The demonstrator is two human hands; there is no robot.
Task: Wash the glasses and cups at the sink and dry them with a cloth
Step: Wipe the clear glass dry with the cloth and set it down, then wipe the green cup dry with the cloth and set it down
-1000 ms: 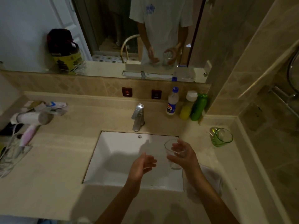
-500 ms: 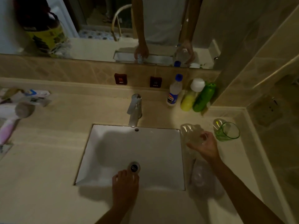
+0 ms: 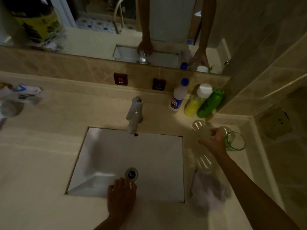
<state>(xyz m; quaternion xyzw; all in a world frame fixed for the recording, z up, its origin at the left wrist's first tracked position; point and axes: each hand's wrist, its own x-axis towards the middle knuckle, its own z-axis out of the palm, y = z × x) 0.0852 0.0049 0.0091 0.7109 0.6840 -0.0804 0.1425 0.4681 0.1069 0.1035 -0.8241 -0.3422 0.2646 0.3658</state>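
My right hand [image 3: 214, 141] grips a clear glass [image 3: 201, 130] over the counter to the right of the white sink [image 3: 103, 156], just left of a green glass cup [image 3: 235, 141]. Another clear glass [image 3: 203, 161] lies blurred on the counter below it. A pale cloth [image 3: 207, 190] is crumpled beside the sink's right edge. My left hand [image 3: 121, 195] rests on the sink's near rim, fingers spread by the drain [image 3: 131, 174], holding nothing.
A chrome faucet [image 3: 134, 113] stands behind the basin. A white bottle with a blue cap [image 3: 178, 96], a yellow bottle [image 3: 196, 101] and a green bottle [image 3: 210, 103] lean at the back right corner. A hairdryer [image 3: 10, 108] and tubes lie far left. A mirror [image 3: 99, 22] spans the wall.
My right hand carried the clear glass from over the basin to the right, onto the counter by the green cup. My left hand dropped to the sink's near rim.
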